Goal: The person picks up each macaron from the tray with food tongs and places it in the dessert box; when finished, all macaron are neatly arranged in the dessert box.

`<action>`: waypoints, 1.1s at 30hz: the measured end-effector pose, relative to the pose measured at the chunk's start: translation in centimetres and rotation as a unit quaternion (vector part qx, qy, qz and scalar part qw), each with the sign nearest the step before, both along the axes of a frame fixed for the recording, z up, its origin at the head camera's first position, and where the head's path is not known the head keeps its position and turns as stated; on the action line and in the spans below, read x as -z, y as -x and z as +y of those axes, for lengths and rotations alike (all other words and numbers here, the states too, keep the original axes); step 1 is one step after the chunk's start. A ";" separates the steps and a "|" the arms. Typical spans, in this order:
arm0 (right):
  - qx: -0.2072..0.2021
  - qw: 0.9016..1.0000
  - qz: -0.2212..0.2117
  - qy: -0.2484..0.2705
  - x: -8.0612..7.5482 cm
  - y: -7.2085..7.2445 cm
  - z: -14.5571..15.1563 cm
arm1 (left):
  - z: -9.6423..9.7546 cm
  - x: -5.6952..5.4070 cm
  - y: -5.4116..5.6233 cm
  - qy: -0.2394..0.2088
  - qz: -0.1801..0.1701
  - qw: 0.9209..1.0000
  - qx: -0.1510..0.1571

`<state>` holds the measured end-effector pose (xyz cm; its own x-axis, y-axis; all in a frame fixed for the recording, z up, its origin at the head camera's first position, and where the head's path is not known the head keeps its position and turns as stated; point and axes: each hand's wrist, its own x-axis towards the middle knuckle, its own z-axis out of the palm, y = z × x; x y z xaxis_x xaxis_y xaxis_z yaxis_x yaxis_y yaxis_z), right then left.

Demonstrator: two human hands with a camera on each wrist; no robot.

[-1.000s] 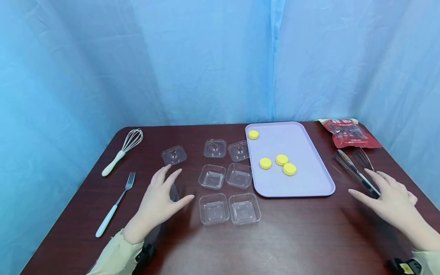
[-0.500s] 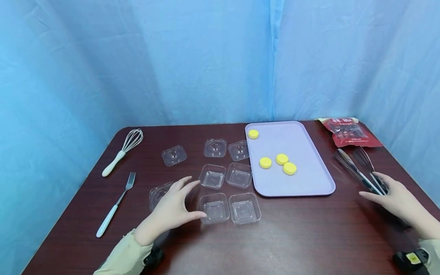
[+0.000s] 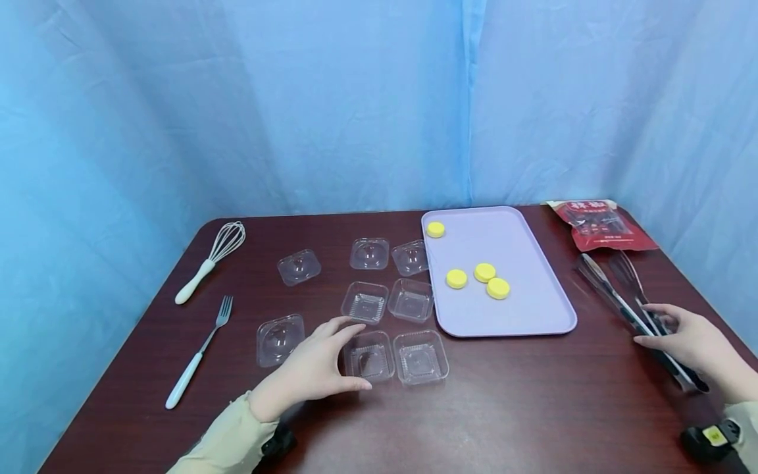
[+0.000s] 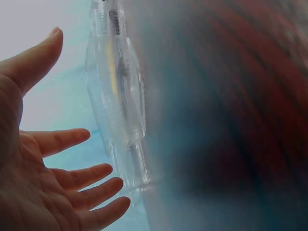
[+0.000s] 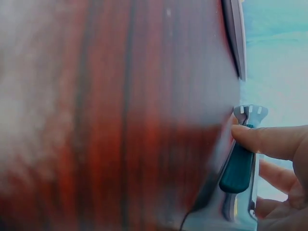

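On the right of the head view my right hand (image 3: 695, 341) holds metal tongs (image 3: 628, 312) by their sides, thumb on one arm and fingers on the other. The right wrist view shows the thumb pressing the tongs' dark green grip (image 5: 237, 168). My left hand (image 3: 314, 368) hovers beside a clear square plastic box (image 3: 381, 365), thumb and fingers spread around its left side. Contact with the box cannot be told. In the left wrist view the left fingers (image 4: 103, 211) are apart and hold nothing. Several similar boxes stand close by, including another box (image 3: 422, 359).
A lilac tray (image 3: 539, 309) carries several yellow discs (image 3: 498, 288). Clear domed lids (image 3: 279, 339) lie left of and behind the boxes. A whisk (image 3: 204, 273) and a fork (image 3: 189, 375) lie at left. A red packet (image 3: 604, 227) sits at the back right.
My left hand has moved right and nearer to me, from above a lid to the front left box. My right hand has lowered onto the tongs and taken hold of them.
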<state>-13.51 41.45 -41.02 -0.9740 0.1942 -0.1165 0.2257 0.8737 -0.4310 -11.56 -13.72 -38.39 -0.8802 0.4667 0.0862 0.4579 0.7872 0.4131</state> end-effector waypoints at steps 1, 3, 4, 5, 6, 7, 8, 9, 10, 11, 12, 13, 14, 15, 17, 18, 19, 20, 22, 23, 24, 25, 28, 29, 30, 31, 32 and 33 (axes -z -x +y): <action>0.004 1.000 0.000 0.003 0.1 0.0 0.0 | 0.1 0.0 0.0 0.002 -0.003 1.000 0.002; 0.012 1.000 0.003 0.002 0.1 0.1 0.0 | 0.3 0.1 0.0 0.003 -0.011 1.000 0.009; 0.015 1.000 0.008 0.001 0.2 0.1 0.0 | 0.5 0.1 0.0 0.002 -0.017 1.000 0.012; 0.018 1.000 0.012 -0.002 0.2 0.1 0.0 | 0.5 0.1 0.0 0.002 -0.022 1.000 0.015; 0.019 1.000 0.017 -0.004 0.2 0.1 -0.1 | 0.6 0.1 0.0 0.002 -0.026 1.000 0.018; 0.021 1.000 0.022 -0.003 0.1 0.1 -0.1 | 0.7 0.2 0.0 0.006 -0.027 0.999 0.021; 0.022 0.999 0.026 -0.002 0.1 0.1 -0.2 | 0.7 0.2 0.0 0.007 -0.028 0.999 0.025; 0.021 0.999 0.031 0.000 0.0 0.0 -0.3 | 0.8 0.2 0.0 0.011 -0.027 0.999 0.028; 0.020 0.999 0.034 0.002 -0.1 0.0 -0.4 | 0.8 0.3 0.0 0.013 -0.026 0.999 0.032; 0.016 0.999 0.038 0.003 -0.2 -0.1 -0.5 | 0.8 0.4 0.0 0.016 -0.024 0.999 0.035; 0.008 0.999 0.044 0.005 -0.3 -0.2 -0.6 | 0.8 0.4 0.0 0.018 -0.021 0.999 0.038; 0.000 0.999 0.050 0.006 -0.4 -0.2 -0.8 | 0.7 0.5 0.0 0.021 -0.019 0.999 0.041; -0.011 0.998 0.056 0.003 -0.5 -0.3 -1.0 | 0.7 0.6 0.0 0.022 -0.018 0.999 0.043; -0.021 0.998 0.059 0.000 -0.7 -0.3 -1.2 | 0.7 0.6 0.1 0.022 -0.019 0.999 0.045; -0.039 0.997 0.067 -0.005 -1.0 -0.4 -1.8 | 0.6 0.6 0.1 0.020 -0.022 0.998 0.048; -0.046 0.996 0.072 -0.007 -1.1 -0.4 -2.1 | 0.6 0.7 0.1 0.020 -0.023 0.998 0.050; -0.051 0.996 0.077 -0.011 -1.2 -0.4 -2.3 | 0.6 0.7 0.2 0.020 -0.025 0.998 0.052; -0.054 0.995 0.082 -0.014 -1.3 -0.5 -2.6 | 0.6 0.7 0.2 0.019 -0.026 0.998 0.054; -0.058 0.994 0.096 -0.019 -1.4 -0.4 -3.1 | 0.6 0.8 0.3 0.017 -0.026 0.998 0.057; -0.061 0.992 0.105 -0.022 -1.4 -0.4 -3.4 | 0.5 0.8 0.4 0.017 -0.026 0.998 0.059; -0.063 0.991 0.113 -0.022 -1.5 -0.3 -3.7 | 0.5 0.9 0.4 0.016 -0.027 0.998 0.062; -0.067 0.990 0.120 -0.021 -1.6 -0.3 -4.0 | 0.5 0.9 0.4 0.015 -0.028 0.997 0.064; -0.088 0.985 0.149 -0.021 -1.9 -0.2 -4.9 | 0.5 1.0 0.5 0.013 -0.032 0.997 0.069; -0.098 0.982 0.160 -0.020 -2.0 -0.2 -5.2 | 0.5 1.0 0.5 0.009 -0.033 0.997 0.071; -0.107 0.980 0.169 -0.020 -2.2 -0.2 -5.5 | 0.5 0.9 0.5 0.005 -0.033 0.997 0.072; -0.115 0.977 0.176 -0.020 -2.3 -0.2 -5.7 | 0.5 0.9 0.6 0.001 -0.033 0.997 0.073; -0.125 0.975 0.183 -0.020 -2.5 -0.2 -5.9 | 0.5 0.9 0.6 -0.003 -0.032 0.997 0.073; -0.133 0.974 0.183 -0.014 -2.6 -0.3 -6.1 | 0.5 0.9 0.7 -0.008 -0.033 0.997 0.074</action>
